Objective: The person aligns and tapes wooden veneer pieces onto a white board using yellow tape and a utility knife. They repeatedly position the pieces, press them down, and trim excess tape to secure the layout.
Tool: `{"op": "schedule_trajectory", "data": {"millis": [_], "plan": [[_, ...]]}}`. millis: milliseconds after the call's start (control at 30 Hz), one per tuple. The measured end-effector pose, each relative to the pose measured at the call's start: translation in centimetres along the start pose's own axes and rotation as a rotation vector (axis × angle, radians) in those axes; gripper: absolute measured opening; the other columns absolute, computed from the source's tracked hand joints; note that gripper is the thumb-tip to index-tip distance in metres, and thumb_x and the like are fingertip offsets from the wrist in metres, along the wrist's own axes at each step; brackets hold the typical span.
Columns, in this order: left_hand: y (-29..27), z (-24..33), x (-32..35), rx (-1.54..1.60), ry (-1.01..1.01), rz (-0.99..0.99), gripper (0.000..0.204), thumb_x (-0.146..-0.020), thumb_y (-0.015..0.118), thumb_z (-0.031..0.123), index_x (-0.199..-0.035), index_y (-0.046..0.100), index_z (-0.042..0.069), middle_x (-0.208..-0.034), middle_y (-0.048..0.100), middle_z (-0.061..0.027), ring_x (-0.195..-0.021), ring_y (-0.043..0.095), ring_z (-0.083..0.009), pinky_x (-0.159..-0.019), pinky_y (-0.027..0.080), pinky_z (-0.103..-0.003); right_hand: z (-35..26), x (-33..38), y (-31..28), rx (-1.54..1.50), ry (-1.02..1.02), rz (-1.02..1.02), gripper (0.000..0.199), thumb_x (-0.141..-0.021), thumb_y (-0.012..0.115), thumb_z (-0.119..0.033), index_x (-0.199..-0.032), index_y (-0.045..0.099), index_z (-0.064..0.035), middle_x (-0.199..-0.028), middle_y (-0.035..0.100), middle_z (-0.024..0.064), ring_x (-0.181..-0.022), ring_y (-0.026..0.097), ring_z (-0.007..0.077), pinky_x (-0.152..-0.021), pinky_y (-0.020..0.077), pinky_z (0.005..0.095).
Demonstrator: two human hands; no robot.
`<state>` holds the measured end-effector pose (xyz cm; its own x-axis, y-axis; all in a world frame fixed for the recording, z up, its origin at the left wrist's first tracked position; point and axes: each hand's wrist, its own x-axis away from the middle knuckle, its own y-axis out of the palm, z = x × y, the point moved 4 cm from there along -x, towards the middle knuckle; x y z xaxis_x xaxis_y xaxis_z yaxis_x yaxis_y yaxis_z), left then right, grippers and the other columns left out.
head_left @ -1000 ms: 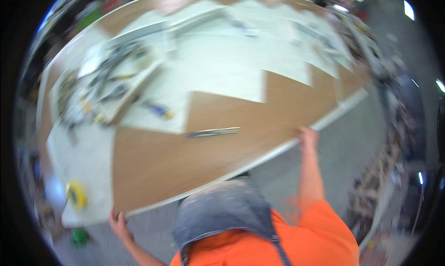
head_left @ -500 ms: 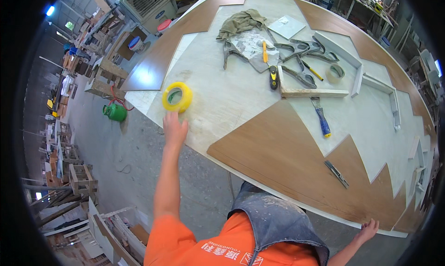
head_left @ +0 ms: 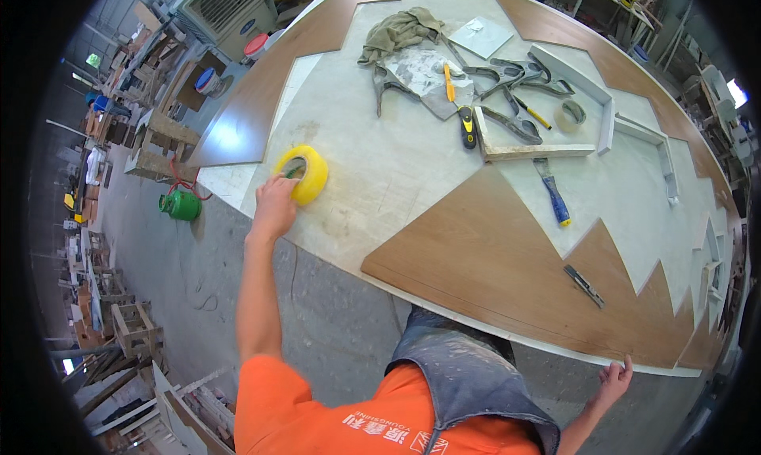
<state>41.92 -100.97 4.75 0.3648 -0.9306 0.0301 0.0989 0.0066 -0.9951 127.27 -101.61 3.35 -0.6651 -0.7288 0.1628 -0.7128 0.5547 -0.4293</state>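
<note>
My left hand reaches far out and grips a yellow tape roll lying near the left edge of the large tabletop. The fingers wrap over the roll's near side. My right hand rests on the table's near edge at the lower right, fingers apart, holding nothing. A brown zigzag wood panel lies between the two hands.
Further back on the table lie a rag, clamps, a yellow-handled tool, a blue-handled scraper, a tape ring, a wooden square and a small cutter. A green can stands on the floor at left.
The view swung from the right side of the table to the left. My left hand came off the table edge, reached the yellow roll and closed over it.
</note>
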Motion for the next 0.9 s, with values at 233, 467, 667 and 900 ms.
{"op": "schedule_trajectory", "data": {"millis": [233, 467, 667, 900], "plan": [[-6.9, 13.8, 5.4, 1.141, 0.400, -0.524, 0.048, -0.086, 0.069, 0.013, -0.130, 0.063, -0.003, -0.120, 0.065, -0.0117, -0.115, 0.061, -0.0219, -0.097, 0.047, -0.035, -9.3, 5.9, 12.9, -0.113, -0.178, -0.614, 0.062, -0.083, 0.071, -0.004, -0.144, 0.058, -0.0029, -0.109, 0.058, 0.0014, -0.100, 0.057, 0.0125, -0.090, 0.0504, 0.0289], [-5.5, 31.5, 13.2, 1.639, 0.748, -1.002, 0.057, -0.089, 0.067, 0.027, -0.133, 0.061, -0.008, -0.127, 0.065, -0.0129, -0.118, 0.060, -0.0227, -0.103, 0.045, -0.036, -19.9, 14.5, 17.3, -0.028, -0.733, -1.670, 0.069, -0.073, 0.076, -0.017, -0.137, 0.059, -0.0012, -0.134, 0.062, 0.0134, -0.125, 0.059, 0.0248, -0.105, 0.0466, 0.0364], [-4.9, 38.2, 18.4, 1.724, 0.448, -0.926, 0.061, -0.093, 0.069, 0.028, -0.143, 0.057, -0.005, -0.141, 0.063, -0.0160, -0.131, 0.058, -0.0258, -0.114, 0.042, -0.040, -16.3, 10.1, 12.0, -0.207, -0.428, -1.709, 0.048, -0.069, 0.072, -0.013, -0.115, 0.068, 0.0004, -0.097, 0.066, 0.0071, -0.090, 0.063, 0.0163, -0.082, 0.0495, 0.0288], [-9.2, 44.8, 19.7, 1.306, 0.411, -0.643, 0.043, -0.088, 0.082, 0.023, -0.121, 0.068, 0.000, -0.113, 0.071, -0.0085, -0.106, 0.066, -0.0179, -0.097, 0.052, -0.033, -18.1, 5.7, 10.6, -0.067, -0.617, -1.915, 0.056, -0.068, 0.073, -0.033, -0.110, 0.069, 0.0036, -0.096, 0.072, 0.0140, -0.088, 0.068, 0.0246, -0.079, 0.0536, 0.0335]]}}
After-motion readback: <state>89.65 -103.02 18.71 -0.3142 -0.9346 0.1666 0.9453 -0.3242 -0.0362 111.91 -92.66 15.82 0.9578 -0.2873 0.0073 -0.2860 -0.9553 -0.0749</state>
